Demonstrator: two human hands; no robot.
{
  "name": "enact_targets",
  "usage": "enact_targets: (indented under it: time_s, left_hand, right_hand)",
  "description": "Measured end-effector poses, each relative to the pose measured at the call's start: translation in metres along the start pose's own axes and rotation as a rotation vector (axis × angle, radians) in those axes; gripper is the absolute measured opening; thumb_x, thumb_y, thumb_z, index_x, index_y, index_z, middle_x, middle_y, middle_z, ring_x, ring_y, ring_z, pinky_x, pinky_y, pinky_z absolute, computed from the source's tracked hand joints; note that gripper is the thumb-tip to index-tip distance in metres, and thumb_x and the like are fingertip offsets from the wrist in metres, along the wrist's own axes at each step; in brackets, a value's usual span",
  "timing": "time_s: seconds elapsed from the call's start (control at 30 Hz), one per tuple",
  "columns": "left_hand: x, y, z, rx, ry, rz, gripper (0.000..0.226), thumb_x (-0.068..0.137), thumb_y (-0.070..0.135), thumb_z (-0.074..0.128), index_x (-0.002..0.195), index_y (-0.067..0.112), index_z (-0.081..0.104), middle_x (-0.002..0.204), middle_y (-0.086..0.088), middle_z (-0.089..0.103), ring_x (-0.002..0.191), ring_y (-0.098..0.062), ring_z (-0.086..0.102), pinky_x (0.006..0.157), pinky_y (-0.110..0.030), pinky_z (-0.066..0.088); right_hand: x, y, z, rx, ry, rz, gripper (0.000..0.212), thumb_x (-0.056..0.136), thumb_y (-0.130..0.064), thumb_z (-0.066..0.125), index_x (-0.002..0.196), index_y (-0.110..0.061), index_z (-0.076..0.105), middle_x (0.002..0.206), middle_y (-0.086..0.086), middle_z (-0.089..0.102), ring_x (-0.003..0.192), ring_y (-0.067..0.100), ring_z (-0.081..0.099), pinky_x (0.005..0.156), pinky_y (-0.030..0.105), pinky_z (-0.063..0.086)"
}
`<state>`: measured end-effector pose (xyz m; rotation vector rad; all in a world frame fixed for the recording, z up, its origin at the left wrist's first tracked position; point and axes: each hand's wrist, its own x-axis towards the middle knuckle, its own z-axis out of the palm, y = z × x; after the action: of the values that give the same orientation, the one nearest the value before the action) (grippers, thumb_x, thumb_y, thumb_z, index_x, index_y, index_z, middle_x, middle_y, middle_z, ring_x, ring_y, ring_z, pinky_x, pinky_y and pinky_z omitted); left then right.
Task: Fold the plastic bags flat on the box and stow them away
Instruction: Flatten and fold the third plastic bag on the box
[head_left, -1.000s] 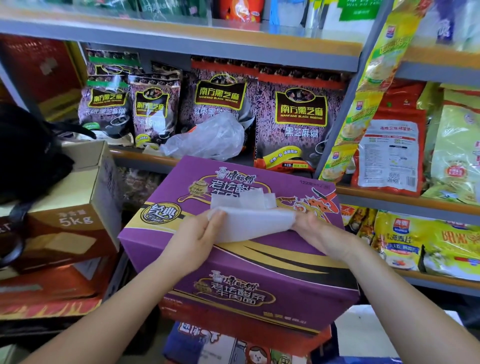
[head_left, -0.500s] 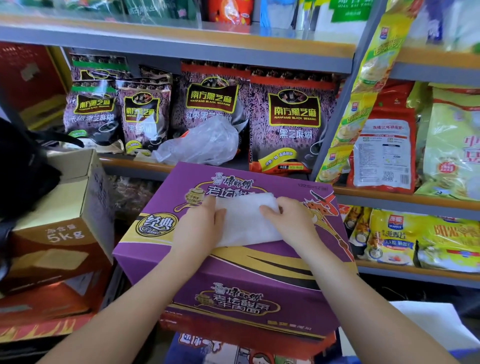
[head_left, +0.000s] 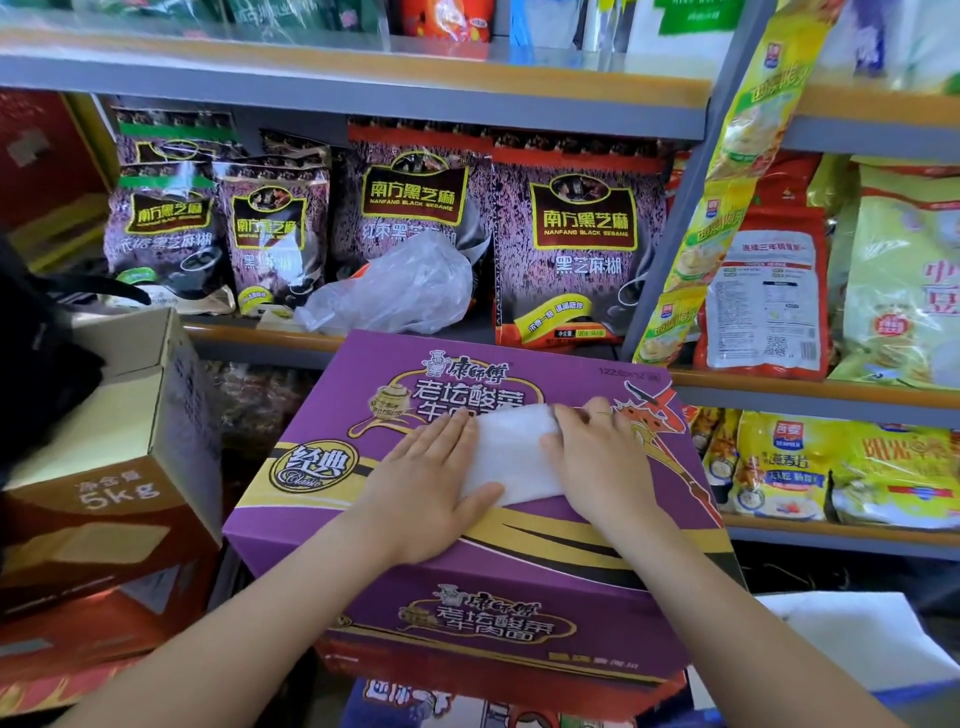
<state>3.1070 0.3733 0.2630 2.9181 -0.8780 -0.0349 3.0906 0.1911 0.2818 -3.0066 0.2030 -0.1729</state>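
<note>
A white plastic bag (head_left: 511, 452), folded into a small rectangle, lies on top of the purple noodle box (head_left: 363, 410). My left hand (head_left: 423, 483) lies flat with straight fingers on the bag's left edge. My right hand (head_left: 597, 457) presses palm down on its right side, covering that part. A crumpled clear plastic bag (head_left: 400, 286) sits loose on the shelf just behind the box.
Metal shelves (head_left: 363, 98) hold purple sesame packets (head_left: 582, 244) behind and yellow and red food packets (head_left: 769, 296) at right. An open brown carton (head_left: 109, 467) stands at left with a black bag (head_left: 36, 364) above it. A white sheet (head_left: 852, 639) lies at lower right.
The bag was held lifted between both hands; it has come down onto the box and both hands have flattened on it. The view has moved closer.
</note>
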Motion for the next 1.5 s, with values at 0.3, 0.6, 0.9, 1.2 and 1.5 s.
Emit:
enact_targets:
  time_s: [0.3, 0.6, 0.9, 1.2, 1.5]
  left_hand:
    - [0.0, 0.001, -0.002, -0.052, 0.009, -0.006, 0.102, 0.059, 0.069, -0.01, 0.147, 0.016, -0.007, 0.157, 0.001, -0.006, 0.143, -0.009, -0.008, 0.113, -0.026, -0.008]
    - [0.001, -0.008, -0.007, -0.032, -0.057, 0.029, 0.112, 0.053, 0.078, -0.006, 0.146, 0.016, -0.01, 0.156, 0.001, -0.013, 0.142, -0.009, -0.012, 0.111, -0.024, -0.009]
    - [-0.002, -0.015, -0.008, -0.049, -0.038, 0.072, 0.117, 0.053, 0.085, 0.003, 0.147, 0.016, -0.005, 0.156, 0.001, -0.01, 0.143, -0.01, -0.008, 0.113, -0.025, -0.005]
    - [-0.007, -0.021, -0.011, -0.092, 0.04, 0.229, 0.12, 0.051, 0.091, 0.006, 0.146, 0.019, 0.018, 0.156, 0.001, 0.006, 0.143, -0.012, 0.006, 0.108, -0.02, -0.006]
    - [-0.025, -0.001, -0.004, -0.04, 0.035, 0.336, 0.107, 0.057, 0.091, 0.027, 0.145, 0.029, 0.021, 0.151, -0.009, 0.027, 0.138, -0.023, 0.028, 0.109, -0.028, 0.013]
  right_hand:
    - [-0.003, -0.033, 0.012, 0.024, -0.121, -0.473, 0.08, 0.081, -0.055, -0.003, 0.15, -0.015, 0.008, 0.159, -0.001, 0.008, 0.146, 0.011, 0.002, 0.113, 0.025, -0.011]
    - [0.005, 0.006, 0.007, -0.026, -0.285, -0.292, 0.054, 0.101, -0.037, 0.012, 0.15, -0.022, -0.007, 0.158, -0.009, -0.011, 0.144, 0.005, -0.01, 0.118, 0.031, -0.007]
    - [0.001, 0.005, 0.006, -0.004, -0.234, -0.268, 0.055, 0.101, -0.038, 0.015, 0.15, -0.021, -0.005, 0.158, -0.007, -0.01, 0.145, 0.007, -0.009, 0.119, 0.032, -0.006]
    - [-0.011, 0.001, 0.003, 0.103, -0.119, -0.49, 0.047, 0.1, -0.017, 0.029, 0.147, -0.023, 0.025, 0.158, -0.007, 0.009, 0.145, 0.008, 0.002, 0.111, 0.019, -0.01]
    - [-0.041, 0.029, -0.001, 0.085, -0.253, -0.515, 0.106, 0.061, -0.087, 0.024, 0.149, -0.028, 0.012, 0.158, -0.013, 0.0, 0.143, 0.001, -0.005, 0.112, 0.019, -0.008]
